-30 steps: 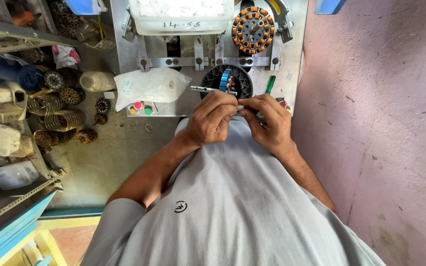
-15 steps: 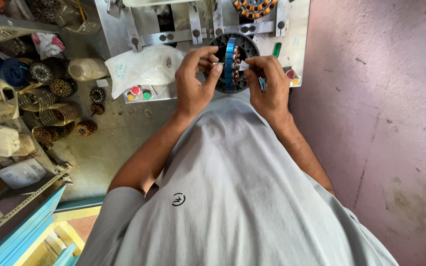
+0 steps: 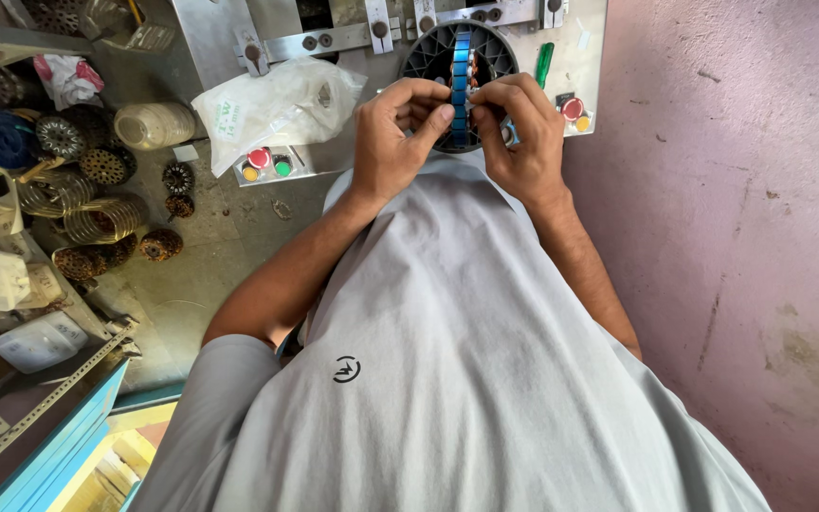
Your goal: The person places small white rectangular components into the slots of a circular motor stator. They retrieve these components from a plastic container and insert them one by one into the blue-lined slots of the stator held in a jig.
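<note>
Between both pinching hands (image 3: 457, 133): blue stator ring (image 3: 462, 71).

Left hand (image 3: 392, 142), right hand (image 3: 521, 142) pinch blue stator (image 3: 462, 71) (edge-on) over machine panel (image 3: 220, 38).

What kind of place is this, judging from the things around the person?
Probably a small motor-winding workshop: both hands work on a round black stator with blue slots and copper coils on a grey metal machine panel with coloured push buttons, and copper-wound stators lie piled on the floor.
</note>
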